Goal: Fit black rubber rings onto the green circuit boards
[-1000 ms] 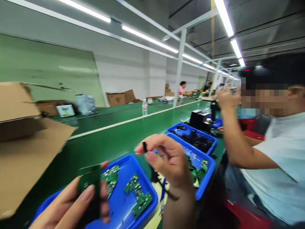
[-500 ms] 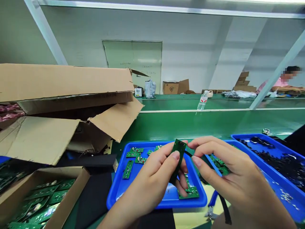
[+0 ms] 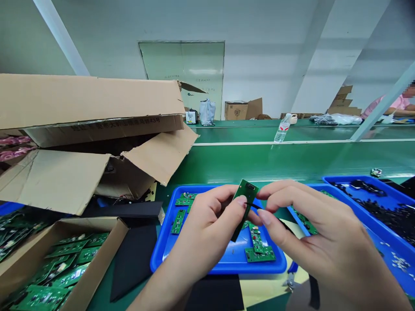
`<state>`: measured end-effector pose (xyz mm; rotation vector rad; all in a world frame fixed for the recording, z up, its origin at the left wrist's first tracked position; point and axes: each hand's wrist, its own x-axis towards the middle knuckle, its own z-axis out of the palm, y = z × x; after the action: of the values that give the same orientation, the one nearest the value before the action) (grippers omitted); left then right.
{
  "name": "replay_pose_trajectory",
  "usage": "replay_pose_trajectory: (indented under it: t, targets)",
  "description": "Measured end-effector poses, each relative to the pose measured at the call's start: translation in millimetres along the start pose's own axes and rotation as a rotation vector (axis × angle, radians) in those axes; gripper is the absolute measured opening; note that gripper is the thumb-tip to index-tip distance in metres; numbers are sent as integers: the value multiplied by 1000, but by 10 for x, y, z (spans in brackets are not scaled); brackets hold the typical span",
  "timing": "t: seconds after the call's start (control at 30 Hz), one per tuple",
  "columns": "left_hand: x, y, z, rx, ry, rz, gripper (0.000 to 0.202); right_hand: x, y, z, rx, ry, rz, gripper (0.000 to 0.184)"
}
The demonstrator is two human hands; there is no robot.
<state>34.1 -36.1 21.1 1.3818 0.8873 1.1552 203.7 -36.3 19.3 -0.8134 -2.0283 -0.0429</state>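
Note:
My left hand grips a narrow green circuit board between thumb and fingers, tilted upright above a blue tray. A small socket shows near the board's top end. My right hand, thumb and fingertips pinched together, holds a thin black strip whose tip crosses the board's face beside my left thumb. Part of the strip runs hidden behind my right hand, and a black length hangs below the wrist. In the tray lie several green boards.
At left, a cardboard box holds many green boards, with large open cartons behind. Blue-handled cutters lie near my right wrist. Another blue tray at right holds black parts. A water bottle stands farther back. Someone in pink sits far right.
The view has shifted slightly. The board has turned a little, showing more of its face and socket, and the black strip's tip now lies across it near my left thumb.

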Motion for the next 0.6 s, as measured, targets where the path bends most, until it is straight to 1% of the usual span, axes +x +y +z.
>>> replay_pose_trajectory:
  t: [0.13, 0.23, 0.33, 0.43, 0.53, 0.6]
  targets:
    - [-10, 1, 18, -158, -36, -45, 11, -2, 29, 3, -19, 4, -11, 15]
    - [-11, -3, 23, -198, -50, -68, 6, -2, 36, 10, 7, -18, -18, 17]
    - [-8, -8, 7, -194, -64, -56, 14, -2, 27, 15, 30, -51, -29, 17]
    - [-15, 3, -10, -176, -59, -48, 17, -1, 8, 29, 22, -41, -54, 17]
    - [-29, 25, -19, -148, -69, -65, 20, 3, -8, 44, 17, -14, -30, 20]
    - [-37, 36, -20, -129, -85, -79, 23, 9, -6, 47, 8, -24, -16, 21]
